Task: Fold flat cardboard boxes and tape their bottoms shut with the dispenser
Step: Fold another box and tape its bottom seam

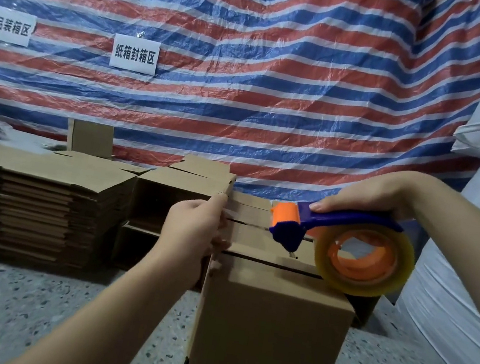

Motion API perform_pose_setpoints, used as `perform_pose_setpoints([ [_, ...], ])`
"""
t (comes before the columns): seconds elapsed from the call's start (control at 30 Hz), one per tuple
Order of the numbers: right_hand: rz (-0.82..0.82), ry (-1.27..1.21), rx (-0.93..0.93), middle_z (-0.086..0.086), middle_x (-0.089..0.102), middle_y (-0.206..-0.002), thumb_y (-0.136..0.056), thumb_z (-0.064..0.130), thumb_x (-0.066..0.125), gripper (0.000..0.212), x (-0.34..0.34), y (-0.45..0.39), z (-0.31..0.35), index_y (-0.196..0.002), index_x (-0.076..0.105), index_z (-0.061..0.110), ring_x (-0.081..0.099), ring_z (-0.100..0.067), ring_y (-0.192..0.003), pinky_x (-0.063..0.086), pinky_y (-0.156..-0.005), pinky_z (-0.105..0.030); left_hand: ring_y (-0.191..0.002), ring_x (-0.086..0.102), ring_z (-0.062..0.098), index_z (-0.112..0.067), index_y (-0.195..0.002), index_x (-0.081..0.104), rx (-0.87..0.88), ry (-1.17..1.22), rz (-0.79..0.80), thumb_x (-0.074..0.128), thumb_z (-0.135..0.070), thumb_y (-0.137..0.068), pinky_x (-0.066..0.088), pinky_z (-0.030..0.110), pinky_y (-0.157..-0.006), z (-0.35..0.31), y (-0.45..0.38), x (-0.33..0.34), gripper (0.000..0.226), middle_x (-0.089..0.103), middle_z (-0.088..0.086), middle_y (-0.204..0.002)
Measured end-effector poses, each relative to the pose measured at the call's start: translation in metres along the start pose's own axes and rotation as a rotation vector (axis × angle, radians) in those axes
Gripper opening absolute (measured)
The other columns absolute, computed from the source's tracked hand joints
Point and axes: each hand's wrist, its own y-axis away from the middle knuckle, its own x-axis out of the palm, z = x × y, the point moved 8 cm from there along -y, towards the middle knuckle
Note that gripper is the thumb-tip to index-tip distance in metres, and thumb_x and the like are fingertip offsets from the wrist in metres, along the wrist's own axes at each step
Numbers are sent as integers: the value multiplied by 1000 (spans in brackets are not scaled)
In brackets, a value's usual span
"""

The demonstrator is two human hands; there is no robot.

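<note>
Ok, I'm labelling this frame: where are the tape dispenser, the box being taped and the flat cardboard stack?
tape dispenser [348, 222], head view, on its blue handle.
box being taped [267, 337], head view, on its front wall.
flat cardboard stack [39, 213], head view, on its layered edges.

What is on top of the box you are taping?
On the box, the right hand holds the tape dispenser over the flap seam, and the left hand pinches the tape end at its edge. Its inside is hidden.

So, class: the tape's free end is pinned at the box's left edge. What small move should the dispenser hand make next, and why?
Probably draw the dispenser rightward along the flap seam. The left hand pinches the tape end at the box edge, the right hand grips the handle, and the seam looks mostly untaped.
</note>
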Motion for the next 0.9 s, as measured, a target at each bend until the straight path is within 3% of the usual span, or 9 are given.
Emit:
perform_pose_setpoints([
  [0.1,-31,41,-8,-8,79,-95,-43,74,77,95,-1,-5,14,-116,66,14,72,-16,-73,57,-62,-27,-41,46,6,-11,-68,66,76,-281,32,62,-34,-94,42,23,-50,8,-5,-22,35,54,-5,-51],
  [0.2,-31,78,23,-8,79,-90,-41,72,78,94,1,-3,21,-113,68,13,72,-15,-68,57,-59,-26,-54,51,11,-3,-77,70,94,-378,-3,61,-34,-95,44,24,-51,19,-5,-34,37,58,1,-62],
  [0.4,-10,148,48,-7,78,-90,-41,73,77,94,5,-8,31,-113,69,13,71,-16,-71,57,-61,-26,-51,48,13,-9,-69,63,20,-272,18,60,-28,-97,52,29,-55,36,-6,-38,34,52,3,-60],
  [0.53,3,171,57,-7,78,-90,-40,73,77,94,7,-9,33,-112,69,13,71,-16,-71,57,-60,-26,-42,51,10,-5,-79,69,-2,-232,17,60,-26,-97,47,24,-45,40,-3,-41,29,55,-2,-52],
  [0.7,8,180,53,-7,78,-89,-49,72,75,86,9,-7,36,-112,70,13,71,-16,-71,57,-62,-26,-43,47,11,-8,-72,66,-48,-176,33,62,-25,-95,48,30,-54,47,-3,-43,29,53,-2,-51],
  [0.9,10,195,50,-7,78,-90,-52,71,73,84,11,-6,38,-113,70,13,71,-16,-71,56,-60,-25,-44,50,12,-10,-68,65,-59,-171,67,72,-38,-87,53,26,-51,47,-2,-42,35,55,0,-53],
])
